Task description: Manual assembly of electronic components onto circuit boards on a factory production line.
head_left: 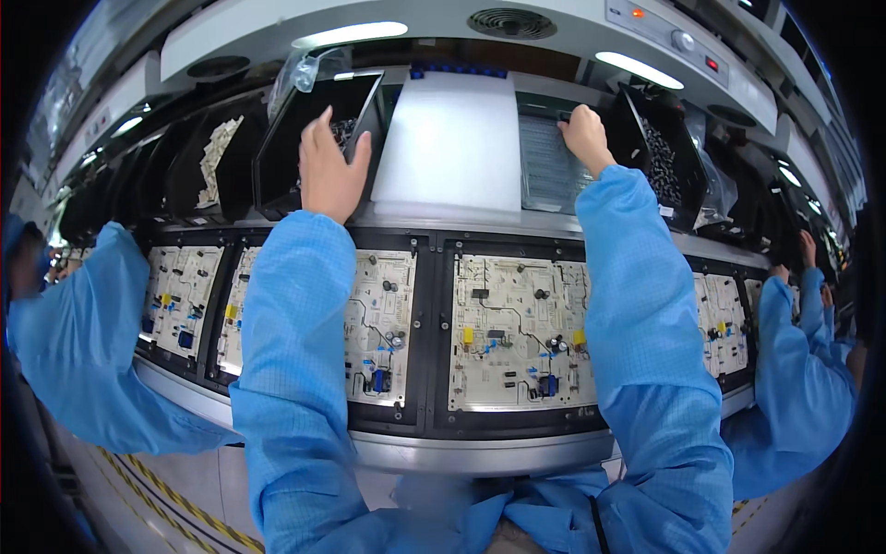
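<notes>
My left hand (332, 171) reaches over a black bin (277, 171) holding small dark parts (343, 131). Its fingers are spread and the thumb stands apart, with nothing seen in them. Farther right, my right hand (588, 138) is closed in a pinch at the far right corner of a clear tray (549, 166) with rows of small parts. A dark bit shows at its fingertips, too small to name. Below my forearms lie pale circuit boards, one in the middle (517, 319) and another (383, 319) partly behind my left sleeve, set in black frames (429, 351).
A white sheet-like block (448, 138) stands between my hands. At the right is another black bin (692, 175) of dark parts; at the left, one with cream connectors (220, 162). Co-workers' blue sleeves (83, 323) (784, 369) flank me. A lamp hood (443, 18) hangs above.
</notes>
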The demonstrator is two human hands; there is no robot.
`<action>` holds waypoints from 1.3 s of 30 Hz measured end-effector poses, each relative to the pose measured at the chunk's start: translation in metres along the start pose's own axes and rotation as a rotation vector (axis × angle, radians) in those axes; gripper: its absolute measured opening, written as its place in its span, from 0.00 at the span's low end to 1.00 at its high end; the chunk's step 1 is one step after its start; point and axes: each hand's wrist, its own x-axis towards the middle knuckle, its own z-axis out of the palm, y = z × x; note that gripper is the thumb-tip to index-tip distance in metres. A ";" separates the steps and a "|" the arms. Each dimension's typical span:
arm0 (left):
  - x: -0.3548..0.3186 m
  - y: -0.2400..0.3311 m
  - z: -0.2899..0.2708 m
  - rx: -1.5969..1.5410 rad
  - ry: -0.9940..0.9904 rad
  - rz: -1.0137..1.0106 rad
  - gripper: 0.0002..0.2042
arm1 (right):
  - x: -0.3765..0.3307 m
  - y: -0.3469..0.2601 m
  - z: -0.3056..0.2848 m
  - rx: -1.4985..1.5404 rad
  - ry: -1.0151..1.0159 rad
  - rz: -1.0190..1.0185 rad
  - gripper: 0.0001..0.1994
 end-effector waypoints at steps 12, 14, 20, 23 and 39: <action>0.108 0.045 0.152 0.379 -0.409 0.118 0.15 | -0.002 0.007 0.011 -0.140 0.146 0.089 0.08; 0.111 0.018 0.171 0.460 -0.452 0.111 0.21 | -0.003 -0.003 0.012 -0.169 0.084 0.042 0.09; 0.120 -0.005 0.191 0.305 -0.565 -0.041 0.27 | 0.011 0.024 0.003 -0.003 -0.012 0.102 0.09; 0.121 0.014 0.214 0.275 -0.398 0.077 0.24 | 0.033 0.068 -0.013 0.033 -0.020 -0.020 0.08; 0.121 0.086 0.136 -0.456 -0.207 -0.094 0.26 | -0.187 0.060 -0.133 0.544 -0.775 -0.344 0.09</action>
